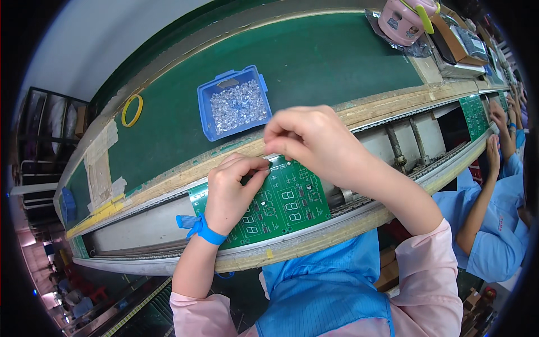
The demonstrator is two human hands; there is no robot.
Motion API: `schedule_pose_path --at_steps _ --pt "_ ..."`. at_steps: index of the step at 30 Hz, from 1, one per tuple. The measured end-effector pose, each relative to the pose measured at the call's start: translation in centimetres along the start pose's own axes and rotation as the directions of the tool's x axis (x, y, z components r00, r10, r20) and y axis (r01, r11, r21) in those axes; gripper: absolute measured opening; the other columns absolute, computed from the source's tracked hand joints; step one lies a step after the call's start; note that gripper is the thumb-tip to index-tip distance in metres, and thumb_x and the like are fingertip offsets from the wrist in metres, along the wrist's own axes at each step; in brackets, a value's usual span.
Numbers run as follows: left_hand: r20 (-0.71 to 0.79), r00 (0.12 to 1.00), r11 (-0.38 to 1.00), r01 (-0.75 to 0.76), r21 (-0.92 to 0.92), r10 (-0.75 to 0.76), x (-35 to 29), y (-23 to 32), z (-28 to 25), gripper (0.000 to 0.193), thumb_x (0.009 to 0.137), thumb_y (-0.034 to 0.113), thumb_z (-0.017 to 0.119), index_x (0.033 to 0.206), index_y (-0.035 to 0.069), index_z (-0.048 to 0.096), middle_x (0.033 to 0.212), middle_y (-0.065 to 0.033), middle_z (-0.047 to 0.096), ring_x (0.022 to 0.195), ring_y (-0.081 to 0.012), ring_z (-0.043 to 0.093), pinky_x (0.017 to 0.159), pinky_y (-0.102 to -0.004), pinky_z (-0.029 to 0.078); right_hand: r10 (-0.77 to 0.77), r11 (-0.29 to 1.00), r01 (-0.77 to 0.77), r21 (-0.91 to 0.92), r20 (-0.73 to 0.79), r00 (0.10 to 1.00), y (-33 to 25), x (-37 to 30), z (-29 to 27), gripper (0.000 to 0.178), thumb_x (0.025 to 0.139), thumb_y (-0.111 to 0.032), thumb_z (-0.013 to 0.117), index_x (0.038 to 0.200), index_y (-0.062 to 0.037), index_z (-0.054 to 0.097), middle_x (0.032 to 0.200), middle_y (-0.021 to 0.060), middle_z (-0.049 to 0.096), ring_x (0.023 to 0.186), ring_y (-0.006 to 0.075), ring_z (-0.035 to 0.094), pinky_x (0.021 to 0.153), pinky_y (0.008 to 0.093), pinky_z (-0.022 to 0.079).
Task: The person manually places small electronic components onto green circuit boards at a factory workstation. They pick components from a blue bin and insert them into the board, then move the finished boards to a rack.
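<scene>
A green circuit board with white printed digit outlines and small dark parts lies across the rails in front of me. My left hand is over its left half, thumb and forefinger pinched near the far edge. Just above that edge, my right hand has its fingers closed together. Whatever either pinch holds is too small or hidden to make out. Beyond the board stands a blue bin holding many small clear pieces, close to my right fingertips. A blue strap circles my left wrist.
Left on the green bench lies a yellow tape ring. At the far right stand a pink bucket and a cardboard box. Another board rides the rails at right, beside co-workers' hands.
</scene>
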State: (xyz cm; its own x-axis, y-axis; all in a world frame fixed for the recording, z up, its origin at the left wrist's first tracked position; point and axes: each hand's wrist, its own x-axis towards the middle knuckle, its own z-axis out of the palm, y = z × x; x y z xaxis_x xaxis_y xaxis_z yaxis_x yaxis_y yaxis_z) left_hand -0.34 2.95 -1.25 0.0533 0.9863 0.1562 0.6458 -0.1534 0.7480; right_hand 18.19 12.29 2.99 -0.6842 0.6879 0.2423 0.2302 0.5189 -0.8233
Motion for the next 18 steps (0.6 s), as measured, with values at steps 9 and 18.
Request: schedule_pose_path --at_steps 9,18 --pt "-0.009 1.0 0.999 0.007 -0.054 -0.007 0.3 0.4 0.1 0.015 0.076 -0.003 0.074 0.09 0.001 0.073 0.08 -0.0098 0.069 0.074 -0.0204 0.067 0.063 -0.0299 0.055 0.194 0.944 -0.23 0.235 0.166 0.967 3.4 -2.4 0.8 0.014 0.089 -0.002 0.065 0.101 0.0031 0.069 0.087 0.0084 0.07 0.077 0.0108 0.065 0.07 0.0259 0.053" --pt "-0.016 1.0 1.0 0.006 -0.022 -0.007 0.2 0.4 0.2 0.014 0.075 -0.003 0.074 0.088 0.001 0.072 0.079 -0.0096 0.068 0.073 -0.0206 0.066 0.063 -0.0302 0.054 0.251 0.893 -0.277 0.354 0.119 0.961 3.6 -2.7 1.1 0.013 0.088 -0.004 0.064 0.098 0.0022 0.069 0.084 0.0125 0.071 0.075 0.0155 0.068 0.067 0.0292 0.053"
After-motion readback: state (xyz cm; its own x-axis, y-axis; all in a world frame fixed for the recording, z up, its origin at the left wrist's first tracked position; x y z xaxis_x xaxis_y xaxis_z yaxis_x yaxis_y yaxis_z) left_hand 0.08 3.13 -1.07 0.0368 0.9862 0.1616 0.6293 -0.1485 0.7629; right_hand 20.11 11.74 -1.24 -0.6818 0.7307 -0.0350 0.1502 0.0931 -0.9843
